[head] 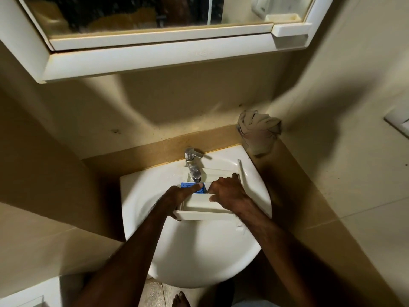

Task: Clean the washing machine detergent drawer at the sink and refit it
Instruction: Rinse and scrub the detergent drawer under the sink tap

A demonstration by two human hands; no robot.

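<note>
The white detergent drawer [205, 210] lies across the white sink [199, 258], under the chrome tap [193, 165]. A blue insert [185, 185] sits at the drawer's far left end. My left hand [180, 194] holds the drawer's left end, one finger lying along the blue insert and the thumb at the near edge. My right hand [228, 193] grips the drawer's middle and right part, fingers curled over its walls. The drawer's front panel [245, 176] stands up at the right. I cannot tell whether water runs from the tap.
A crumpled beige cloth [259, 131] sits on the ledge in the back right corner. A white mirror cabinet [155, 45] hangs above the sink. Walls close in on both sides. A bare foot [180, 300] stands on the floor below the basin.
</note>
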